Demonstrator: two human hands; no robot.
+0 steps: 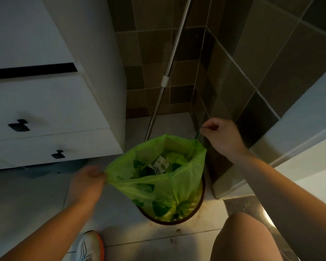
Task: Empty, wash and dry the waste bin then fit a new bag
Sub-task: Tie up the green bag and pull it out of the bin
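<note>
two hands pinch the green bag over the waste bin — left hand its near-left rim, right hand a drawstring at its far-right corner — emptying is underway, so next likely lift straight up.

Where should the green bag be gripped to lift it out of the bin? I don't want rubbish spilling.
Grip the green bag at its top hem on two opposite sides, coming from above, as the left hand and right hand do now. Its mouth gapes open over loose waste, and its lower part sits inside the bin, so probably only the hem gives purchase.
</note>
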